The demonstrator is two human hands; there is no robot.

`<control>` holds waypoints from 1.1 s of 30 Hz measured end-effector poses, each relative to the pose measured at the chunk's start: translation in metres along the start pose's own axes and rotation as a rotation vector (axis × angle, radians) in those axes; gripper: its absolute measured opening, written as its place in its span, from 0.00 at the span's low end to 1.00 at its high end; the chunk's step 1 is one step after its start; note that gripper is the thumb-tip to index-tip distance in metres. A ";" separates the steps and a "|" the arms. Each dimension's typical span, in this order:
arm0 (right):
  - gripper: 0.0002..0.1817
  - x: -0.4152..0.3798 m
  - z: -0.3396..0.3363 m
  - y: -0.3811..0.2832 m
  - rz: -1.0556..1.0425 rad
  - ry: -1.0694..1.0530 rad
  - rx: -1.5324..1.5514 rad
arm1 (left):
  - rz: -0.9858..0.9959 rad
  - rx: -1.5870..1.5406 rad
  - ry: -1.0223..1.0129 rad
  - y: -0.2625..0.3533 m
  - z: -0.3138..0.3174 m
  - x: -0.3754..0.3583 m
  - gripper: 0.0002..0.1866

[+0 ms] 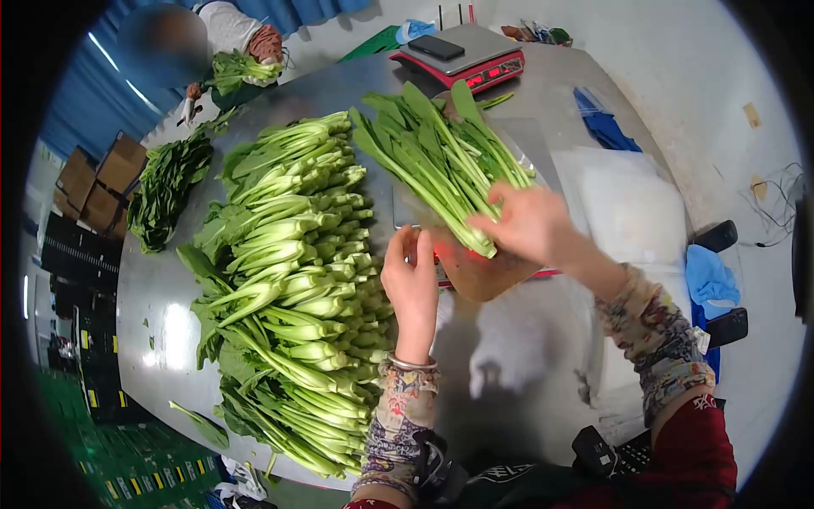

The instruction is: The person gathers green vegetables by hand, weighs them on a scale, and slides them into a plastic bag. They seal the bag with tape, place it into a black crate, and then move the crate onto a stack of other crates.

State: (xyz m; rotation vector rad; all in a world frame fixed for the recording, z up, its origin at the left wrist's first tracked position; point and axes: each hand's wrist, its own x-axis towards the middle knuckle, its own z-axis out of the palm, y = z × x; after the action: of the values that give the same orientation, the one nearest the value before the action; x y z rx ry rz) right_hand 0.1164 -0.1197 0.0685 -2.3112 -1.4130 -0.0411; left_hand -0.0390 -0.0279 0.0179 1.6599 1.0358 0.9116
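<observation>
A loose pile of leafy greens (449, 161) with long pale stalks lies on a weighing scale (547, 170), partly hidden beneath them. My right hand (538, 225) is at the near right side of this pile, thumb and fingers closed around some stalks. Left of the stalk ends is my left hand (411, 284), raised, its fingers curled in toward the thumb; whatever they may hold is hidden. A brown, rounded piece (479, 276) shows below the stalk ends, near red lit digits. Beside my left hand stands a long stack of bundled greens (297, 280), cut ends facing me.
Another red scale (492, 64) with a phone (437, 47) on it stands at the back. Clear plastic bags (632, 204) lie at right. A co-worker (233, 34) holds greens at back left. Darker greens (170, 191) lie at the left edge; green crates (144, 458) stand below.
</observation>
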 end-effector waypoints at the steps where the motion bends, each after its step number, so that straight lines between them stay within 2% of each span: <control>1: 0.16 -0.002 0.012 0.003 -0.028 -0.019 -0.010 | 0.003 -0.012 -0.018 0.000 -0.001 -0.008 0.19; 3: 0.17 -0.002 0.031 0.005 -0.088 -0.054 -0.026 | -0.021 -0.087 -0.084 -0.003 -0.007 -0.024 0.16; 4: 0.16 -0.002 0.024 0.007 0.041 -0.125 0.329 | -0.032 -0.047 -0.108 -0.005 -0.015 -0.034 0.16; 6: 0.15 0.001 -0.016 -0.005 0.294 -0.275 1.039 | -0.084 -0.235 -0.088 0.002 -0.035 -0.053 0.16; 7: 0.12 -0.003 -0.029 -0.017 0.307 -0.253 1.051 | -0.125 -0.290 -0.086 0.007 -0.046 -0.061 0.17; 10: 0.10 -0.034 -0.037 -0.052 0.048 -0.230 0.967 | -0.017 -0.434 -0.085 0.030 -0.077 -0.077 0.20; 12: 0.12 -0.047 -0.026 -0.080 -0.461 -0.077 0.682 | 0.141 -0.543 -0.048 0.041 -0.088 -0.079 0.23; 14: 0.20 -0.065 -0.020 -0.109 -0.611 -0.146 0.514 | 0.147 -0.597 0.044 0.051 -0.104 -0.077 0.22; 16: 0.28 -0.081 -0.010 -0.131 -0.499 -0.215 0.563 | 0.163 -0.529 0.189 0.054 -0.125 -0.072 0.17; 18: 0.27 -0.096 -0.003 -0.135 -0.483 -0.325 0.583 | 0.141 -0.527 0.326 0.040 -0.151 -0.061 0.16; 20: 0.24 -0.108 0.001 -0.121 -0.522 -0.459 0.515 | 0.057 -0.361 0.388 0.016 -0.176 -0.047 0.14; 21: 0.19 -0.111 -0.002 -0.112 -0.561 -0.460 0.467 | -0.071 -0.141 0.369 0.010 -0.189 -0.040 0.14; 22: 0.16 -0.114 0.004 -0.100 -0.556 -0.391 0.513 | -0.268 0.210 0.335 0.007 -0.201 -0.038 0.18; 23: 0.13 -0.117 0.009 -0.086 -0.548 -0.323 0.559 | -0.041 0.634 0.518 -0.014 -0.204 -0.037 0.19; 24: 0.11 -0.114 0.001 -0.075 -0.432 -0.324 0.550 | 0.196 1.055 0.689 -0.023 -0.201 -0.037 0.21; 27: 0.08 -0.090 -0.012 -0.029 -0.144 -0.245 0.663 | 0.129 0.851 0.669 -0.007 -0.198 -0.046 0.18; 28: 0.08 -0.080 -0.015 -0.015 0.005 -0.185 0.822 | 0.155 0.699 0.617 0.001 -0.194 -0.048 0.17; 29: 0.09 -0.068 -0.019 0.004 0.140 -0.180 0.774 | 0.183 0.545 0.560 0.010 -0.187 -0.050 0.15; 30: 0.10 -0.056 -0.024 0.015 0.210 -0.053 0.736 | 0.210 0.392 0.498 0.018 -0.176 -0.052 0.14; 31: 0.12 -0.045 -0.022 0.038 0.209 0.011 0.591 | 0.256 0.335 0.476 0.026 -0.162 -0.053 0.12; 33: 0.13 -0.027 -0.012 0.073 0.188 0.182 0.511 | 0.149 0.062 0.294 0.027 -0.131 -0.056 0.14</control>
State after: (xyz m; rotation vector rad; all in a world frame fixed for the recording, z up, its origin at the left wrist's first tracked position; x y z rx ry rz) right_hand 0.1681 -0.1753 0.0483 -1.9449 -0.9735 0.1454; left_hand -0.1715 -0.0427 0.0740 1.7052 1.1566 1.2619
